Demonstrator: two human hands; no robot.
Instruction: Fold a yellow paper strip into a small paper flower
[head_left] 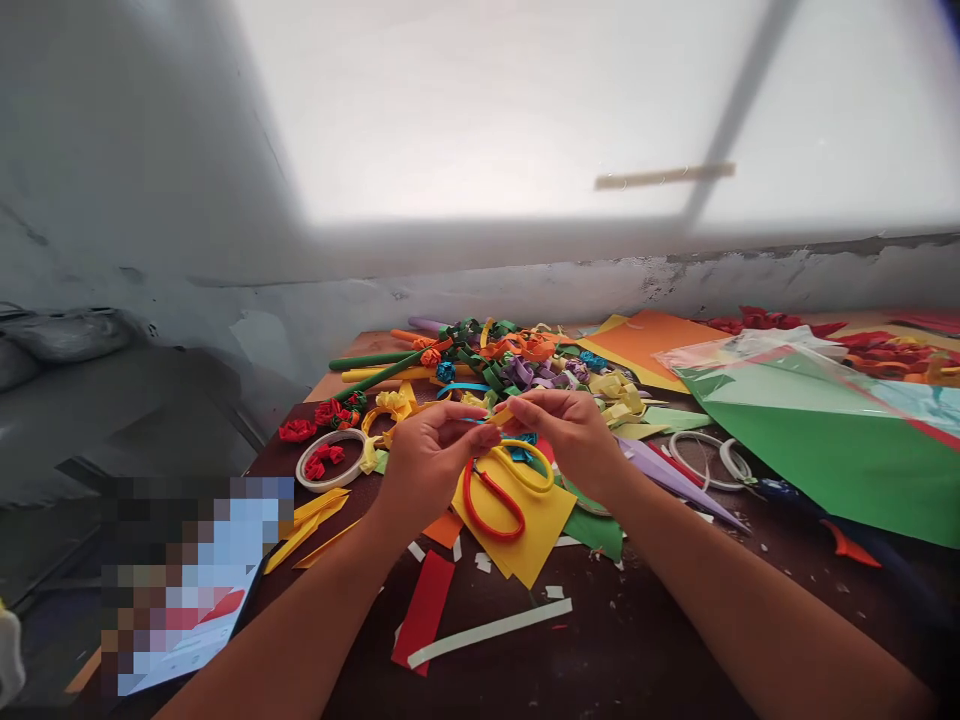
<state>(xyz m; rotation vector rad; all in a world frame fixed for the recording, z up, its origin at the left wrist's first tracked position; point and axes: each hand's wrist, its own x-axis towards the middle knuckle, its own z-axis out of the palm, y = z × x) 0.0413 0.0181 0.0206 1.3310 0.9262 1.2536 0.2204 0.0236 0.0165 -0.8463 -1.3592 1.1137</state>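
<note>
My left hand (442,445) and my right hand (566,430) meet over the middle of the table, fingers pinched together. Between their fingertips is a small yellow paper strip (501,416), partly covered by the fingers. Just below the hands lie scissors with one red and one yellow handle (495,503), their blades hidden. They rest on a yellow paper sheet (544,515). A roll of white tape (330,460) lies left of my left hand, with a red paper piece inside its ring.
Behind the hands is a heap of curled paper strips and flowers (517,360). Green paper (817,440) in clear plastic lies right. A red strip (424,610), a white strip (491,633) and scraps lie in front. A lit screen (217,600) stands at left; a wall (450,265) rises behind.
</note>
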